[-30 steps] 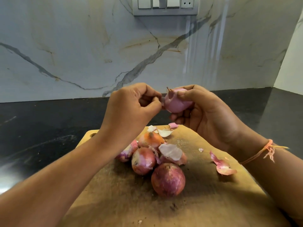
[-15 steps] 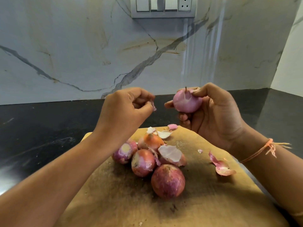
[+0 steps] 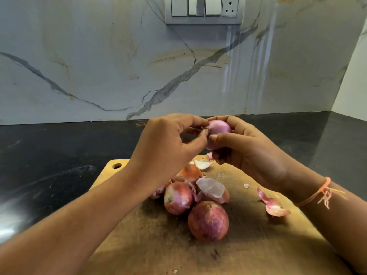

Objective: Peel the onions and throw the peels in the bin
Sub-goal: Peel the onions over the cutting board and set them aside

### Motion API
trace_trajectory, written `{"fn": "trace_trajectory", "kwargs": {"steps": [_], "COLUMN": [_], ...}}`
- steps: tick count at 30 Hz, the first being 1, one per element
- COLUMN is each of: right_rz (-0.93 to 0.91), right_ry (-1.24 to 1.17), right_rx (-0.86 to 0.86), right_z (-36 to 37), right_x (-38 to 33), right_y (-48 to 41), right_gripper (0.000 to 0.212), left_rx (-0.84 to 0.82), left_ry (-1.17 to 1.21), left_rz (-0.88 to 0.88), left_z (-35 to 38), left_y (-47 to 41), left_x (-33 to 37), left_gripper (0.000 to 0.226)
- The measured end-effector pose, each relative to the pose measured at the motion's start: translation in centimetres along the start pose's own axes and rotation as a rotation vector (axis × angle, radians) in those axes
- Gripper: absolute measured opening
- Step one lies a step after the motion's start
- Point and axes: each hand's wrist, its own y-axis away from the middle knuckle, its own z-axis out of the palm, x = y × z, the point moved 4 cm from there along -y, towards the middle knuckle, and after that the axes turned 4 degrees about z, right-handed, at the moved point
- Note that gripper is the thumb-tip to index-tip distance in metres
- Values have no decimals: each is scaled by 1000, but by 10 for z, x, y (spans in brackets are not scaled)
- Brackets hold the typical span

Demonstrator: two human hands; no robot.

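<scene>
Right hand [image 3: 248, 151] is curled round a pale pink onion [image 3: 218, 128], thumb across its near side and fingers over the top, holding it up above the far edge of the cutting board [image 3: 258, 245]. Left hand [image 3: 164, 143] meets it from the left. Its thumb and fingertips pinch at the onion's left end, where a bit of dry skin sticks out, and the other fingers are curled in.

The wooden board lies on the dark desk [image 3: 49, 155] and has a hole [image 3: 116, 166] near its far left corner. A cluster of unpeeled onions sits in the middle of it. The big onion [image 3: 208, 221] is nearest, and the second onion [image 3: 177, 198] touches it on the far left side. The orange onion [image 3: 189, 172] is farther back, and one more is mostly hidden behind the left forearm. A curved white peel [image 3: 211, 187] rests on top of the pile, just right of the second onion. A smaller white peel [image 3: 202, 164] lies below the hands at the far end of the board. A pink peel [image 3: 272, 205] lies on the right part of the board — close beside the right wrist, which wears an orange thread [image 3: 321, 192]. A few tiny scraps are scattered on the wood.

Behind the desk rises a marble wall [image 3: 99, 66] with a switch panel [image 3: 203, 9] at the top.
</scene>
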Motion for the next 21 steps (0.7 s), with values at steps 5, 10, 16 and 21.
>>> {"fn": "trace_trajectory", "kwargs": {"steps": [5,10,16,21], "right_rz": [-47,-68,-86,-63], "right_ry": [152,165,20,93], "right_rx": [16,9,-8,46], "right_z": [1,3,1,-6], "right_x": [-2,-1,-11,-7], "right_y": [1,0,3,0], "right_gripper": [30,28,36,27], "left_rx": [-15,5,-11,73], "left_ry": [-101,-171,-179,-96], "left_rz": [86,144,113,166], "left_z": [-1,-3,-8,-11], "left_y": [-1,-4,-7,-6], "left_x": [1,2,-16,-4], "left_gripper": [20,19,18,15]}}
